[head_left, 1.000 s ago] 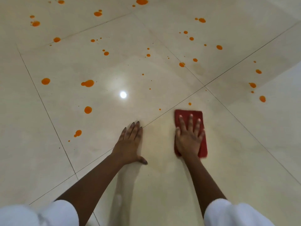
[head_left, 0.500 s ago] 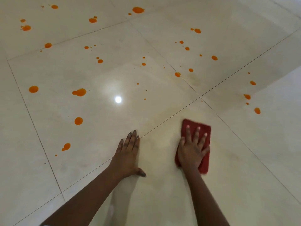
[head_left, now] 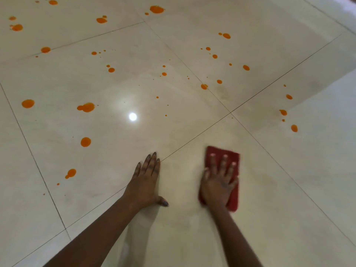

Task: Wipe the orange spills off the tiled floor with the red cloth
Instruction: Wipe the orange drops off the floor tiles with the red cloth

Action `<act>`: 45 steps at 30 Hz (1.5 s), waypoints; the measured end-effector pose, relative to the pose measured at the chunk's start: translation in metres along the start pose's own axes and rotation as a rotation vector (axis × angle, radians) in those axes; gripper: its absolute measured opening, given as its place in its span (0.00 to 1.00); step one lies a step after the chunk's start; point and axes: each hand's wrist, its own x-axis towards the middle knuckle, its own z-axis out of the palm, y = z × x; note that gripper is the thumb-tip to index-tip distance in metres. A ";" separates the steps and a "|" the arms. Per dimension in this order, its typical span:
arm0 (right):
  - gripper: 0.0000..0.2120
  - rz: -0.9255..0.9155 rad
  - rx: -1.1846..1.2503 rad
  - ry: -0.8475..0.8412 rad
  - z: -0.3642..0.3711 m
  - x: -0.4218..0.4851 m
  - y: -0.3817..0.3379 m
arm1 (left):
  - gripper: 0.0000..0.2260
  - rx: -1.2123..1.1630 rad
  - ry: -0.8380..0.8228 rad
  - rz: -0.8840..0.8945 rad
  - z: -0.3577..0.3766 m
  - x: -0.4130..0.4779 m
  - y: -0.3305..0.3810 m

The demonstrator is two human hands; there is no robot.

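Red cloth (head_left: 234, 160), one in number, folded to a rectangle, lying flat on the cream tiled floor (head_left: 289, 209) at near right, just near of a grout crossing. The right hand (head_left: 218, 182) presses on top of it, palm down, fingers (head_left: 224, 164) spread and extended, not curled around the fabric; the cloth shows beyond the fingertips on the far side and past the palm on the right and near sides. This hand and the cloth are slightly blurred. The left hand (head_left: 146, 182) lies flat on the bare tile just to the left, fingers together, thumb out to the right, holding nothing. Orange spills (head_left: 86, 107), well over thirty drops and blots of mixed size, are scattered over the far and left tiles, well apart from the cloth. A round light reflection (head_left: 132, 116) shines at centre.
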 end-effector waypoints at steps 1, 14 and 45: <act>0.28 -0.115 -0.017 -0.023 0.007 -0.012 -0.018 | 0.62 -0.006 -0.003 0.005 0.000 -0.001 0.000; 0.26 -0.526 -0.021 -0.118 0.019 -0.120 -0.070 | 0.58 0.072 0.015 -0.010 0.010 -0.079 -0.047; 0.25 -0.976 -0.160 -0.263 0.040 -0.161 -0.171 | 0.51 -0.015 0.030 -0.559 0.017 -0.191 -0.139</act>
